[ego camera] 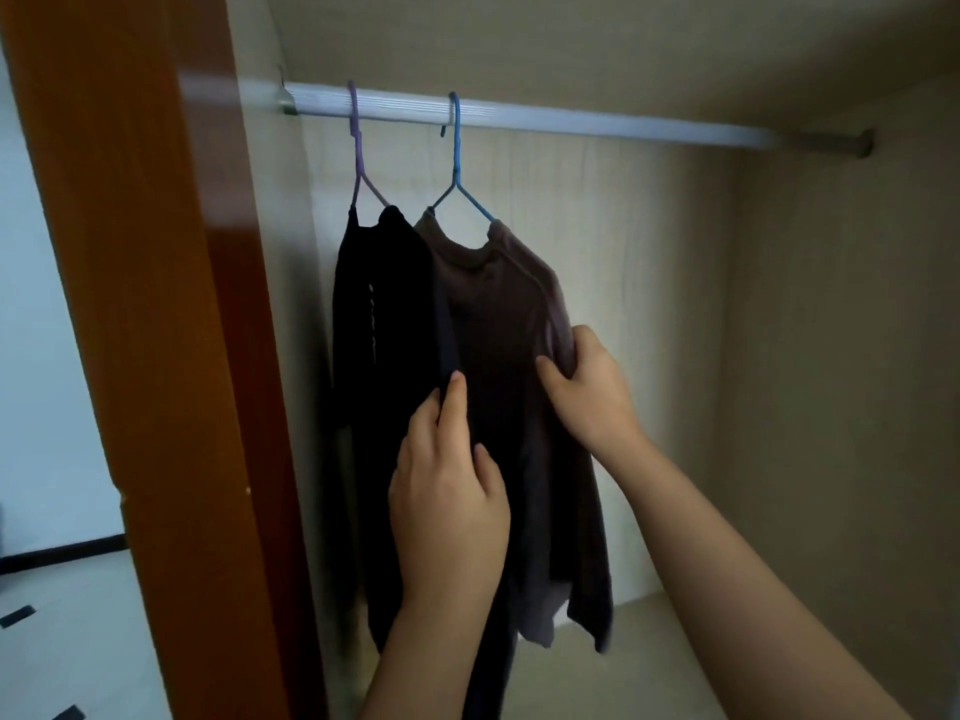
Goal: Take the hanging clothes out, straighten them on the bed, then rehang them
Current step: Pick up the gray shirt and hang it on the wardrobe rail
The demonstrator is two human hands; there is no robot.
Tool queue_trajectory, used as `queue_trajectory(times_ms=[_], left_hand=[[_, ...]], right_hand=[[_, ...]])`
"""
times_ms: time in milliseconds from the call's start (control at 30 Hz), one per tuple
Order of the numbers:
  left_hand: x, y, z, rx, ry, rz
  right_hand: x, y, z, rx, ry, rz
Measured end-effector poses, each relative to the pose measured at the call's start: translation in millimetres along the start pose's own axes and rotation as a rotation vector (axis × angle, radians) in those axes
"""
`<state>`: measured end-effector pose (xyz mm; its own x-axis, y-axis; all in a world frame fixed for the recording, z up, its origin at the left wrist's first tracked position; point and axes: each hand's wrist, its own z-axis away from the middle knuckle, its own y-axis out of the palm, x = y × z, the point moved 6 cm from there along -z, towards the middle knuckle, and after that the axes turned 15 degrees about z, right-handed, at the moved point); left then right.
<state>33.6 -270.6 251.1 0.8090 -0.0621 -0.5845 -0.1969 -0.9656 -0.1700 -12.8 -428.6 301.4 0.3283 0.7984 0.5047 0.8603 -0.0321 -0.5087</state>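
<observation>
Two garments hang from a white rail [571,119] inside a wardrobe. A black top [382,314] hangs on a purple hanger [357,142] at the left. Beside it, a brown top [493,314] hangs on a blue hanger [456,163]. My left hand [449,491] pinches the left edge of the brown top between thumb and fingers. My right hand [592,392] grips the brown top's right side at the sleeve, bunching the cloth. Both garments' lower parts are dark and partly hidden behind my left hand.
A brown wooden door frame [156,356] stands close on the left. The wardrobe's beige back wall [649,330], right side wall [857,381] and floor [649,657] enclose the space. The rail's right half carries no hangers. Pale floor shows at the far left.
</observation>
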Motion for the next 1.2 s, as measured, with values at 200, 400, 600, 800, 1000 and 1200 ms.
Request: queue_trajectory(times_ms=[200,400,600,800,1000,1200], left_hand=[[24,6,60,0.088,0.017,0.005],[44,8,152,0.311,0.035,0.202],[103,34,285,0.896,-0.53,0.369],[146,28,366,1.221,-0.902,0.299],[174,26,390,1.322,-0.977,0.255],[198,27,406,1.416,-1.0,0.22]], right_hand=[[-56,-7,93,0.126,0.157,0.074],[-131,-20,237,0.219,0.518,0.196],[-198,-31,421,0.484,0.989,0.369],[-240,-53,572,0.576,1.446,0.354],[-249,-36,682,0.518,1.828,0.279],[-226,-2,687,0.546,1.83,0.188]])
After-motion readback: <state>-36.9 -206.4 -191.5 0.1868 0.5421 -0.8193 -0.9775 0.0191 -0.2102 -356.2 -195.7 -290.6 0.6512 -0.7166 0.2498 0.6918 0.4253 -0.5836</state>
